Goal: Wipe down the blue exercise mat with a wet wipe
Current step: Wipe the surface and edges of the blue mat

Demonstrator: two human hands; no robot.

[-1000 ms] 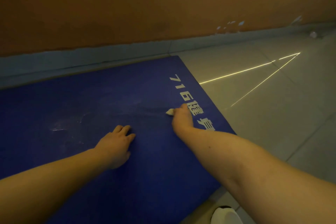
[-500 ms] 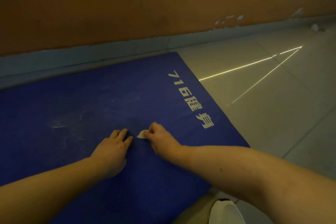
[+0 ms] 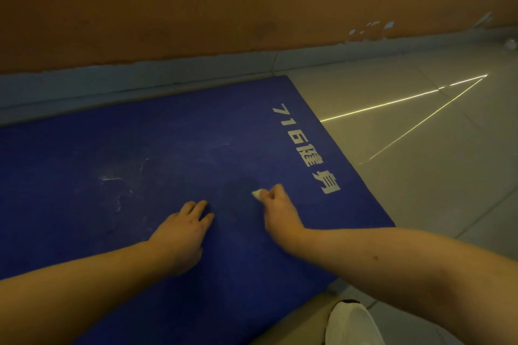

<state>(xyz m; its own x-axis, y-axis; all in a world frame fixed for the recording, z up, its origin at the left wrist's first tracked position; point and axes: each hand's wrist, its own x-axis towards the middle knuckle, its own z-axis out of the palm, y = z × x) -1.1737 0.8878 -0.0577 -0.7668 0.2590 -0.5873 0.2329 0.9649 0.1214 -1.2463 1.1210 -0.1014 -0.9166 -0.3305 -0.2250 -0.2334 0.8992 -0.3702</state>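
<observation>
The left hand (image 3: 182, 232) lies palm down on the blue mat (image 3: 168, 134), its arm reaching in from the lower left and its fingers straight, close together and holding nothing. Just to its right, the right hand (image 3: 277, 210) comes in from the lower right with its fingers curled, pinching a small white wad of wet wipe (image 3: 258, 193) against the mat surface. The mat is spread on a pale tiled floor (image 3: 420, 176) beside an orange wall (image 3: 196, 8), and white lettering (image 3: 305, 148) along its right edge reads "716" followed by Chinese characters.
</observation>
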